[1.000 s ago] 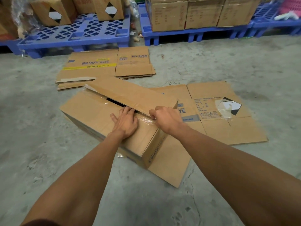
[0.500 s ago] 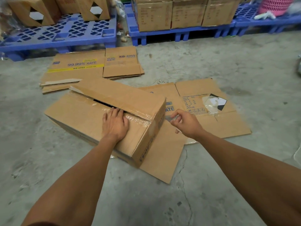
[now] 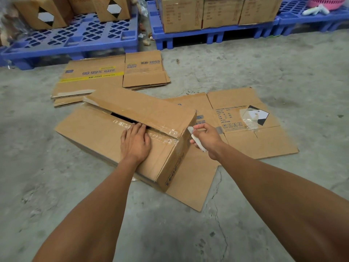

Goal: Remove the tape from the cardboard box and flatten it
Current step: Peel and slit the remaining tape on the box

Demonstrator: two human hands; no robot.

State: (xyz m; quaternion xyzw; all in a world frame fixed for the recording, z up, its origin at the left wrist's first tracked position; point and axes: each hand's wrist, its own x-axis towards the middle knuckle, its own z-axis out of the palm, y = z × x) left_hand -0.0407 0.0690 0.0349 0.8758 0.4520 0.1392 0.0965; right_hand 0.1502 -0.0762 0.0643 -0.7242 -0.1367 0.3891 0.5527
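A long cardboard box (image 3: 105, 133) lies on the concrete floor with clear tape (image 3: 166, 136) along its top seam. The far top flap (image 3: 143, 108) is lifted, leaving a dark gap. My left hand (image 3: 135, 141) rests flat on the near flap, holding nothing, with its fingertips at the edge of the gap. My right hand (image 3: 206, 138) is just off the box's right end. It pinches a narrow white strip (image 3: 197, 139) whose tip touches the box's top right corner. I cannot tell whether the strip is tape or a small cutter.
A flattened box (image 3: 253, 140) with a black-and-white label lies under and to the right of the box. More flattened boxes (image 3: 105, 74) are stacked behind it. Blue pallets (image 3: 79, 40) carrying boxes line the back, and a crack (image 3: 217, 205) runs through the floor.
My right hand left the top seam, dropped past the box's right end, then rose to the top right corner with the white strip. My left hand stayed on the near flap.
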